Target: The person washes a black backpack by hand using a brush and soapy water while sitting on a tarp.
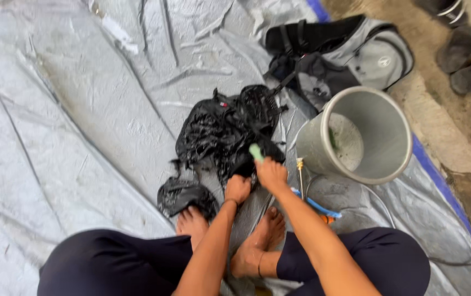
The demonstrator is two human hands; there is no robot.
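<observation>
While the left hand [237,189] grips the wet black backpack [227,131] at mid-tarp [71,126], the right hand [271,174] is closed around a green brush [256,152]; a grey bucket [380,159] sits near the tarp's right edge.

You have little of that kind here — a small red-and-white label [223,103] on the wet black bag [224,131], and a round white emblem [384,61] on the grey backpack [356,52] behind the bucket.
</observation>
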